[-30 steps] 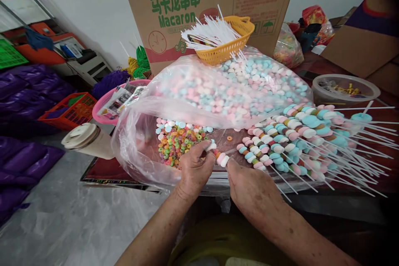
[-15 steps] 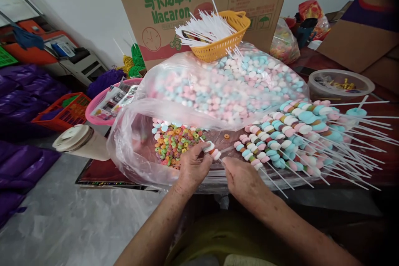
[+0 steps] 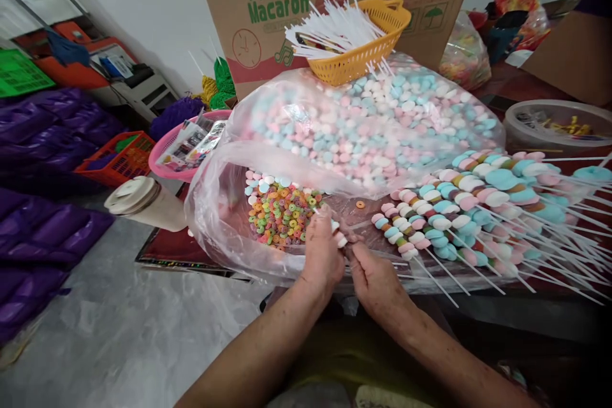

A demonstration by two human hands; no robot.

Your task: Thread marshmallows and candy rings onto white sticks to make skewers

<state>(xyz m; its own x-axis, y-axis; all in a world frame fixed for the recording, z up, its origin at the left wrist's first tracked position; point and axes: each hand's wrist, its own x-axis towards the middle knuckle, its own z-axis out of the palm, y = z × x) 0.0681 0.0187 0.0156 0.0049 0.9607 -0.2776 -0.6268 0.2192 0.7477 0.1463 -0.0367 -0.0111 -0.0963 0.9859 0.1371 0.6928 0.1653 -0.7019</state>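
- white candy stick point(image 3: 339, 238), held between the hands, over the surface point(image 3: 161, 247)
- left hand point(image 3: 325, 248): fingers closed round it
- right hand point(image 3: 377, 279): fingers pinched on its near end, partly hidden
- coloured rings point(image 3: 282, 211) just left, candy-loaded sticks point(image 3: 461, 204) to the right

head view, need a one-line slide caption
Left hand and right hand hold a candy skewer, with loose coloured rings and piled loaded skewers nearby.

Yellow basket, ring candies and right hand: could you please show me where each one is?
Yellow basket point(image 3: 358, 62), head view: on its front wall.
Ring candies point(image 3: 282, 217), head view: middle of the pile.
Right hand point(image 3: 378, 282), head view: back of the hand.
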